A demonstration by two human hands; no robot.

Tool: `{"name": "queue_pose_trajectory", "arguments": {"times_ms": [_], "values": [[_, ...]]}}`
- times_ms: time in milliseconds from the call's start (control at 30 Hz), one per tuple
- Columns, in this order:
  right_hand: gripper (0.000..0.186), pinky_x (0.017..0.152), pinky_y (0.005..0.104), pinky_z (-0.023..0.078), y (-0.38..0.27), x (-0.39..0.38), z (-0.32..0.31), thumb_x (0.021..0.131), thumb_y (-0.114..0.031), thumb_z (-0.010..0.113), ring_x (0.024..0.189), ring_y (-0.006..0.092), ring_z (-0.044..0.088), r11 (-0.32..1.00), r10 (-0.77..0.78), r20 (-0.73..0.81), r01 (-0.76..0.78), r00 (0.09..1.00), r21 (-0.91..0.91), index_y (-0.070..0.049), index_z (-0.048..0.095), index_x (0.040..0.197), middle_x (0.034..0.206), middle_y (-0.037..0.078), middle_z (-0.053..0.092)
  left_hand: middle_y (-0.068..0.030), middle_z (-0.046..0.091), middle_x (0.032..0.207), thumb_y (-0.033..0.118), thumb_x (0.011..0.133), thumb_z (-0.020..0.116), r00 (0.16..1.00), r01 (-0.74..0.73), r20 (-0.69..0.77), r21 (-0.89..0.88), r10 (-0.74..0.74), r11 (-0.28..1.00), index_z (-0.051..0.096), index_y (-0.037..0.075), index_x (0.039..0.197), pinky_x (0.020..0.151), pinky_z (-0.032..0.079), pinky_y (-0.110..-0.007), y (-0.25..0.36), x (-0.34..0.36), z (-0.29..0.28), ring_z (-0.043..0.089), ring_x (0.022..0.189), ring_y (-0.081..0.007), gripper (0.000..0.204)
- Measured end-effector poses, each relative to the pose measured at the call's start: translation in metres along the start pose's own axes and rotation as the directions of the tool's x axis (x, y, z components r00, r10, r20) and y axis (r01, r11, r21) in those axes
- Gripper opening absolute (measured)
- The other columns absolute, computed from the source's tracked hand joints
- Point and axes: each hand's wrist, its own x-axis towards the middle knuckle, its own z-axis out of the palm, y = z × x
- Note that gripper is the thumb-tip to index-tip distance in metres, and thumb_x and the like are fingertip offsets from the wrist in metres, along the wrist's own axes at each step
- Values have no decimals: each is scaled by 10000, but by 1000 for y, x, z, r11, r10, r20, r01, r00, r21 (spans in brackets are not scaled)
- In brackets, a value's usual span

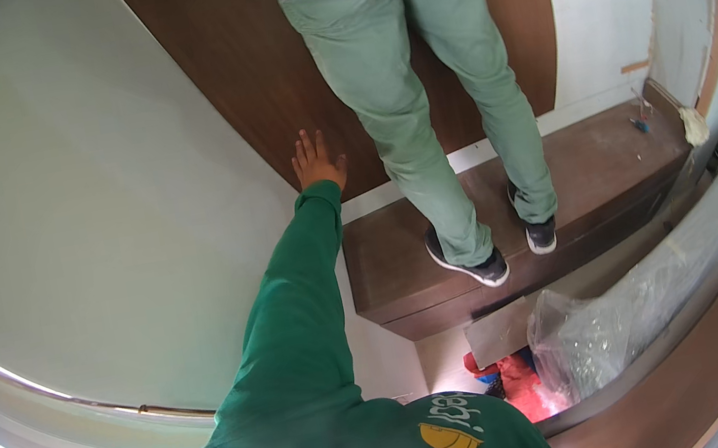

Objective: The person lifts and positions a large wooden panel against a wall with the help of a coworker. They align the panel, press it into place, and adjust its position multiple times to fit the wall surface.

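Note:
My left hand point(318, 162), at the end of a green sleeve, reaches up and lies flat against a dark brown wood panel point(247, 62), near the panel's lower left corner. Its fingers are stretched out and slightly apart, and it holds nothing. The panel stands against the white wall point(599, 13), and a person in light green trousers point(397, 113) covers part of it. My right hand is out of view.
The person's dark shoes point(476, 269) stand on a brown wooden ledge point(595, 156) below the panel. Long plastic-wrapped boards point(656, 298) lie at the lower right, beside a red item point(527, 386). A pale wall point(93, 221) fills the left, with a metal rail point(104, 404) along its lower part.

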Motion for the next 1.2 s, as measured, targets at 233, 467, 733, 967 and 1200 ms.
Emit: {"name": "queue_pose_trajectory", "arguments": {"times_ms": [233,467,733,967,1200], "values": [[736,1055,494,459,-153,65,-79,938,-523,674,1283,318,563,886,-401,-101,413,911,211,-84,465,1490,1470,139,542,-109,24,1749,536,908,690,977,180,-114,-37,-183,983,180,174,1667,1270,128,-569,3,42,23,71,1601,-350,984],[647,1012,462,489,-222,98,-134,952,-449,688,1225,296,602,824,-551,63,531,832,198,-66,516,1445,1410,132,588,-193,32,1733,727,798,729,876,185,-419,-165,-239,969,137,153,1671,1230,133,-654,-16,87,51,67,1583,-438,1201],[546,964,424,524,-261,6,-298,969,-365,704,1158,271,647,830,-532,458,545,712,117,-46,574,1392,1340,124,641,-215,31,1727,823,752,666,856,200,-417,-279,-306,939,128,140,1672,1245,36,-646,-26,120,105,13,1585,-447,1266],[556,1045,410,498,-587,-199,-474,880,-176,765,1227,345,643,-243,-946,-154,938,-285,-248,36,594,1364,1354,231,637,-249,-14,1718,808,715,726,723,378,-374,-489,-581,786,41,108,1670,1244,45,-641,-7,107,108,10,1576,-477,1368],[1207,1242,677,104,-850,-353,-543,794,-417,885,1586,434,-21,209,-707,-440,431,-554,-878,-269,74,1677,1741,146,-40,-287,-50,1698,846,637,769,348,674,354,-739,-868,-31,-42,73,1655,1266,118,-601,27,104,115,54,1564,-498,1513]]}}
